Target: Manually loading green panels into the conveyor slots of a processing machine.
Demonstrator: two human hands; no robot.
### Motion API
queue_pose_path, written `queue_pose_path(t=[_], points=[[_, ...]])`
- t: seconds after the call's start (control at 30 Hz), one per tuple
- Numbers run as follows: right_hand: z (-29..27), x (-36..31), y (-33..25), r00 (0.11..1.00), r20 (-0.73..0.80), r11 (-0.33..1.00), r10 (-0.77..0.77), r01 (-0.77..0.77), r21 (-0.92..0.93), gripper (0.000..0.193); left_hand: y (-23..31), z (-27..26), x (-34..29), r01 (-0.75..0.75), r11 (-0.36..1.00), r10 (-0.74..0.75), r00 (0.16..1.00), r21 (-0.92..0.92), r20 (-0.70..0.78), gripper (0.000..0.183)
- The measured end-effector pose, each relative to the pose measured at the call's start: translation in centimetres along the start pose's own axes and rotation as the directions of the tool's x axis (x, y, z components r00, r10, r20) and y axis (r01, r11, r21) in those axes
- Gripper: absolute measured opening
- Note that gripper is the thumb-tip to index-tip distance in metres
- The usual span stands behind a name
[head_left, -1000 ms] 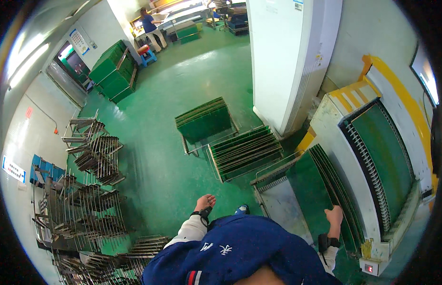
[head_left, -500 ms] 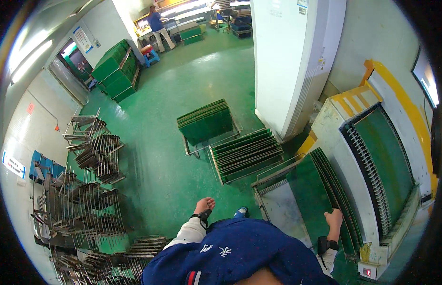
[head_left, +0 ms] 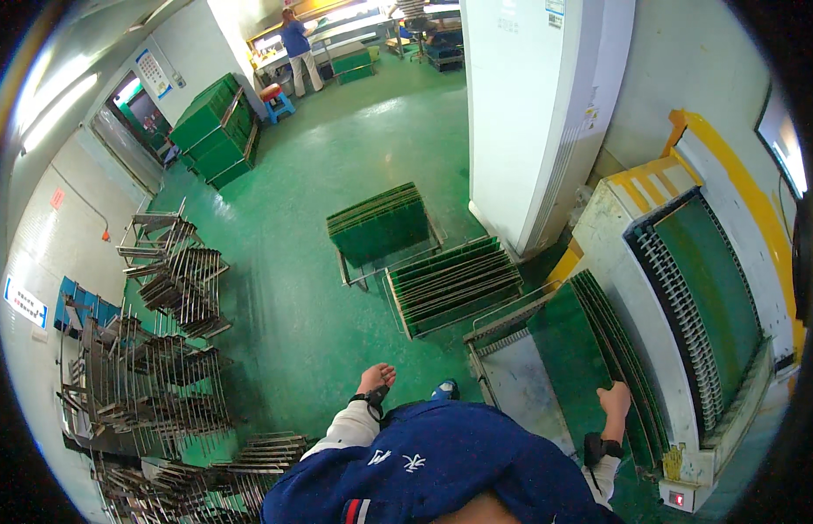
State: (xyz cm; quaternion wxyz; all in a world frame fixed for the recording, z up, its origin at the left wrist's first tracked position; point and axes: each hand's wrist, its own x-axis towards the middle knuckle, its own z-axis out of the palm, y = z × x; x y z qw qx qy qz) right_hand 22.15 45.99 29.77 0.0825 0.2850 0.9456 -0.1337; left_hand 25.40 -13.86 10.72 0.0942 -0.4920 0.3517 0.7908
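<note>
My right hand (head_left: 613,400) is closed at the edge of a green panel (head_left: 568,349), the nearest one in a metal rack (head_left: 502,321) at my right. Several more green panels (head_left: 623,358) stand on edge behind it, close together, toward the machine. A bare grey-white plate (head_left: 526,384) shows at the rack's left part. My left hand (head_left: 377,378) hangs in the air over the floor, left of that rack, with its fingers loosely apart and nothing in it. Both wrists carry dark bands.
At right stands a machine (head_left: 712,306) with rows of rollers and a green panel on it. Two more racks of green panels (head_left: 454,284) (head_left: 380,229) stand ahead on the green floor. Stacked metal racks (head_left: 162,375) line the left wall. A white cabinet (head_left: 533,113) rises ahead; a person (head_left: 296,48) works far off.
Both my hands stay almost where they were. The far person at the bench has straightened up and shifted slightly.
</note>
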Motion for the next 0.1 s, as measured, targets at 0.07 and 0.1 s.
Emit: queue_pose_path(t=[0.07, 0.1], points=[[-0.03, 0.12, 0.06, 0.999, 0.054, 1.000, 0.010, -0.010, -0.003, 0.043, 0.03, -0.03, 0.24, 0.002, 1.000, -0.002, 1.000, -0.010, 0.007, 0.033], [-0.54, -0.11, -0.43, 0.996, 0.088, 0.999, 0.031, -0.030, -0.018, 0.046, 0.08, -0.03, 0.29, 0.009, 1.000, -0.009, 1.000, -0.022, 0.014, 0.033]])
